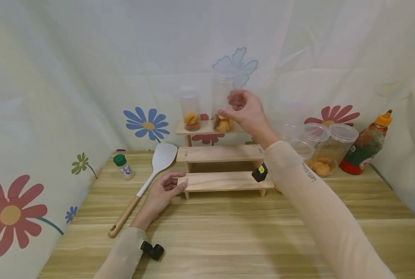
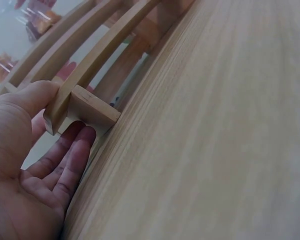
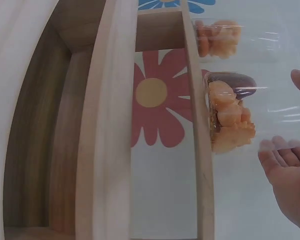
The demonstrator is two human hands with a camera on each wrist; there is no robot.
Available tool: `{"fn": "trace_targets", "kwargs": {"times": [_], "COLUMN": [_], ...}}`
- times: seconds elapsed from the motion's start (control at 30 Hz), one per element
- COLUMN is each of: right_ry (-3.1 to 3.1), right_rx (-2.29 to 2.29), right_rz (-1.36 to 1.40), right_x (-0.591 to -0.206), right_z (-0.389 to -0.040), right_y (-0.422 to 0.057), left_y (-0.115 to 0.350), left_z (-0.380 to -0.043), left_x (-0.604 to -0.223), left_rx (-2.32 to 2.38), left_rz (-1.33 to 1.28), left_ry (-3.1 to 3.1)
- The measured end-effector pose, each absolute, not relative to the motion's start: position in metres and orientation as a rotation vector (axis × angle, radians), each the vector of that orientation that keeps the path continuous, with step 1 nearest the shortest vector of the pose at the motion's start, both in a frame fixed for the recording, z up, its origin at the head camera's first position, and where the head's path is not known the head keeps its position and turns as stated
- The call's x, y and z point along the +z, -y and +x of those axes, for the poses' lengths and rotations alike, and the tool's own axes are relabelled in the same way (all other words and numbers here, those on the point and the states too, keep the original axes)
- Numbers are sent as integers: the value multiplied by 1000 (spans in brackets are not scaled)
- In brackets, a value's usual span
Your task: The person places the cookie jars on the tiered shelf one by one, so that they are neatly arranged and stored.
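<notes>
On the top step of a three-step wooden shelf [image 1: 225, 181] stands a tall clear jar [image 1: 225, 83] with orange snack pieces in its bottom. My right hand [image 1: 247, 110] is at that jar, thumb and fingers spread apart. In the right wrist view the fingertips [image 3: 285, 150] lie by its edge; I cannot tell whether they touch. To its left is a smaller clear jar [image 1: 190, 104] with similar pieces. My left hand [image 1: 162, 193] grips the left end of the lowest step, thumb on top and fingers underneath in the left wrist view.
A white spatula [image 1: 163, 157] with a wooden handle and a green-capped shaker [image 1: 124, 167] lie left of the shelf, the shaker upright. To the right stand several clear jars [image 1: 336, 149], partly behind my right forearm, and a sauce bottle [image 1: 366, 145]. Flowered cloth [image 1: 99, 46] hangs behind.
</notes>
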State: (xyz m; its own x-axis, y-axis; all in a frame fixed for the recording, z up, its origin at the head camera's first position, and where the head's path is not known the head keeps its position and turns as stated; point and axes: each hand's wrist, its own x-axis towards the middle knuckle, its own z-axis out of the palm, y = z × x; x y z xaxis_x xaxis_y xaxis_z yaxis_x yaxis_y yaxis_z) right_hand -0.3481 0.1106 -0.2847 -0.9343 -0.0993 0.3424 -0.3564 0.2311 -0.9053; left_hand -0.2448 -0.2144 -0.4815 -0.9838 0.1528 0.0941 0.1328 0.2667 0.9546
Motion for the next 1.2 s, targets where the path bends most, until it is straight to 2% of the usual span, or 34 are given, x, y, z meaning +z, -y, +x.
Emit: {"fn": "trace_targets", "kwargs": {"times": [1.2], "right_ry": [2337], "right_rx": [1720], "right_rz": [328], "right_x": [-298], "right_z": [-353], "right_y": [-101], "left_y": [215], "left_z": [-243], "left_x": [-479], "left_rx": [1872], "left_rz": [293], "left_ry": [-2485]}}
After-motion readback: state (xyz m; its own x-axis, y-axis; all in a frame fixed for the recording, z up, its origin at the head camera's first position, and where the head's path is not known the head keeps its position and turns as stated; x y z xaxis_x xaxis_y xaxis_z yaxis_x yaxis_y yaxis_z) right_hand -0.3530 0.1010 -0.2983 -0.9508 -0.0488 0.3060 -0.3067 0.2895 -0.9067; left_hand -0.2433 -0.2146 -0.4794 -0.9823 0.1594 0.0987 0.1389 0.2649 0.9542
